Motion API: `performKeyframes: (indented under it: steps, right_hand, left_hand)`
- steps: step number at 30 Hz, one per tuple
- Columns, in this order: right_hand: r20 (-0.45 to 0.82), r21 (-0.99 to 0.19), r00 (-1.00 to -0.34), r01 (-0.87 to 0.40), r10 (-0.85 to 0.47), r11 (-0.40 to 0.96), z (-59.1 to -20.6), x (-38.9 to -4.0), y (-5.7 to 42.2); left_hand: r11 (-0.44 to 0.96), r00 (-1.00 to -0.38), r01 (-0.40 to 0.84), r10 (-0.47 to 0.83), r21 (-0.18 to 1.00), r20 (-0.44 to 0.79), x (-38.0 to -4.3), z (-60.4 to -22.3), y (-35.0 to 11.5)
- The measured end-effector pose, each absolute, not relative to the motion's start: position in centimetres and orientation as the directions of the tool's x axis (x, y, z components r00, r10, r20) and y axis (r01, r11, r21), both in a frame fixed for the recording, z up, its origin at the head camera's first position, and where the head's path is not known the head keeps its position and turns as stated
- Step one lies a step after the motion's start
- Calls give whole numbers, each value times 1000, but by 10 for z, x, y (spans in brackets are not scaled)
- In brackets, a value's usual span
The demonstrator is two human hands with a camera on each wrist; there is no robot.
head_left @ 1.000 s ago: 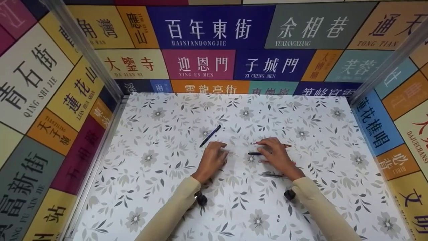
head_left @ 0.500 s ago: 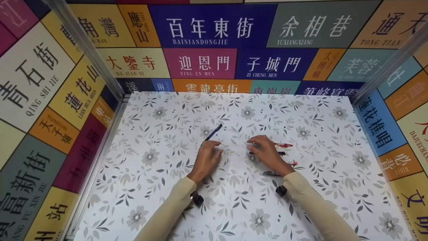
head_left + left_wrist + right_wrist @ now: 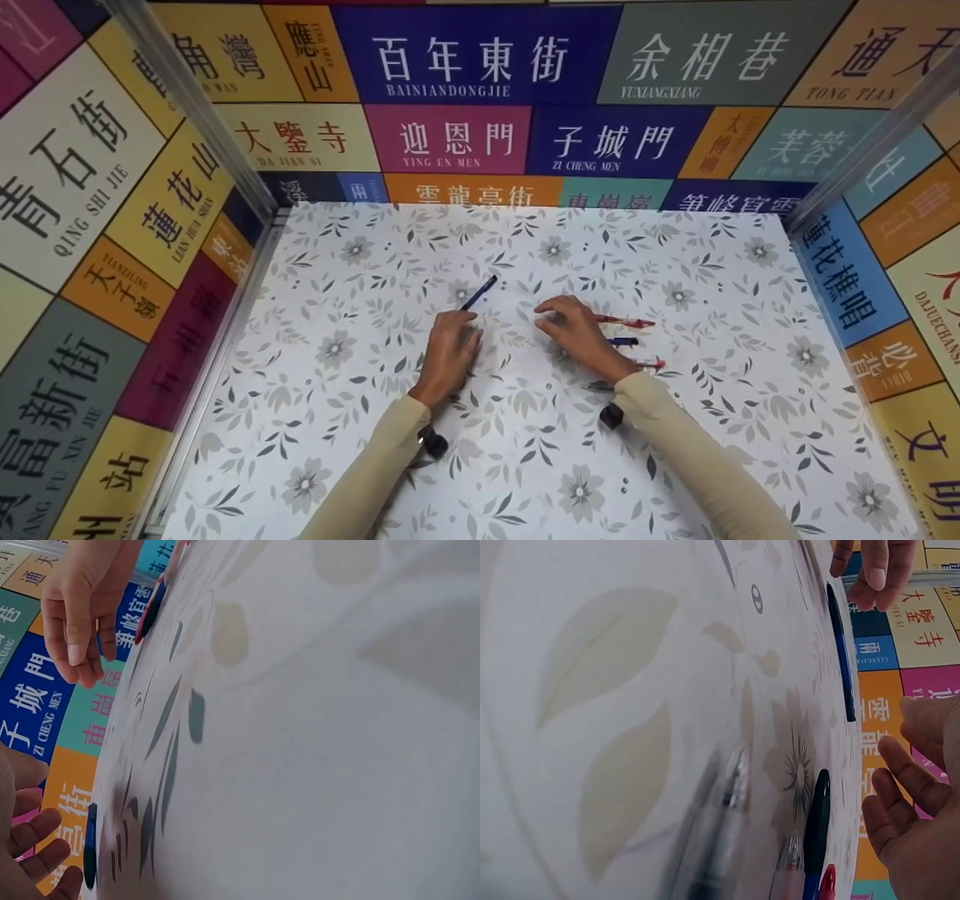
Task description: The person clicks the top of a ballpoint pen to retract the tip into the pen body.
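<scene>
Over the floral tabletop, my left hand [image 3: 448, 356] has relaxed fingers, its fingertips near the lower end of a dark blue pen [image 3: 482, 290]. In the right wrist view that blue pen [image 3: 841, 652] lies on the table, apart from the left hand [image 3: 883, 570]. My right hand [image 3: 581, 337] hovers with loosely bent fingers and nothing in them. Beneath and right of it lie a red pen [image 3: 634, 323], a blue pen [image 3: 624, 341], a red-tipped pen [image 3: 654, 363] and a grey pen [image 3: 598, 387], partly hidden by hand and wrist. A clear pen [image 3: 724, 817] looks blurred in the right wrist view.
A white tabletop [image 3: 360, 450] with a grey leaf-and-flower print spreads beneath both hands. Colourful panels with large characters [image 3: 465, 71] stand behind it and on both sides. Clear corner posts [image 3: 206, 112] rise at the back corners.
My right hand has moved left, uncovering more of the right ends of the pens below it. The left hand has shifted slightly left and its fingertips lie closer to the blue pen's lower end.
</scene>
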State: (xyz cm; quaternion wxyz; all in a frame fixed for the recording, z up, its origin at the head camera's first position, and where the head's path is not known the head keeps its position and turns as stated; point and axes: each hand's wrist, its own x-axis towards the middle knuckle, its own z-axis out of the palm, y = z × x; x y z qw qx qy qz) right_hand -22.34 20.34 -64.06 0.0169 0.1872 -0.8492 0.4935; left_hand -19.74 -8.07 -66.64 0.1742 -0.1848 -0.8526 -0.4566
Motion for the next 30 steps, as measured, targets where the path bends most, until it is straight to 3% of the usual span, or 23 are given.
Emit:
performKeyframes:
  steps: [5, 30]
  right_hand:
    - [247, -821, -920, -365, -304, 439, -640, -230, 193]
    - [240, -857, -933, -333, -268, 394, -659, -273, 165]
  left_hand:
    - [555, -855, 486, 142, 675, 498, -200, -668, -82]
    - [718, -917, 311, 54, 623, 396, -216, -673, -83]
